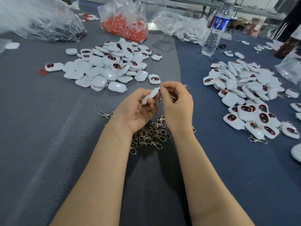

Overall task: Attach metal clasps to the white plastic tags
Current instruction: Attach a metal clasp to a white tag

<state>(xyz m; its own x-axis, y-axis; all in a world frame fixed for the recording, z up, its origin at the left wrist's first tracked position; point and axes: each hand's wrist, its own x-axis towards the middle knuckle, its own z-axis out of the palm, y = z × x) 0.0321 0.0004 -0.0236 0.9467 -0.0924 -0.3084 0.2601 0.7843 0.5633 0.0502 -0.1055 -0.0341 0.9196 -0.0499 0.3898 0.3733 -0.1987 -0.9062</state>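
Observation:
My left hand [136, 110] grips a white plastic tag [150, 95] edge-on above the table. My right hand [176, 101] pinches a metal clasp [160, 98] against the tag's top end; most of the clasp is hidden by my fingers. Below my hands lies a heap of loose metal clasps [149, 136]. A pile of white tags without clasps [107, 66] sits at the upper left, some showing dark faces with red rims. At the right spreads a pile of tags with clasps on them [247, 95].
A grey-blue cloth [48, 128] covers the table. At the back stand a bag of red parts [125, 25], a bag of dark parts [48, 25], a bag of white parts [182, 28] and a water bottle [215, 30]. A small red ring [42, 71] lies at the left.

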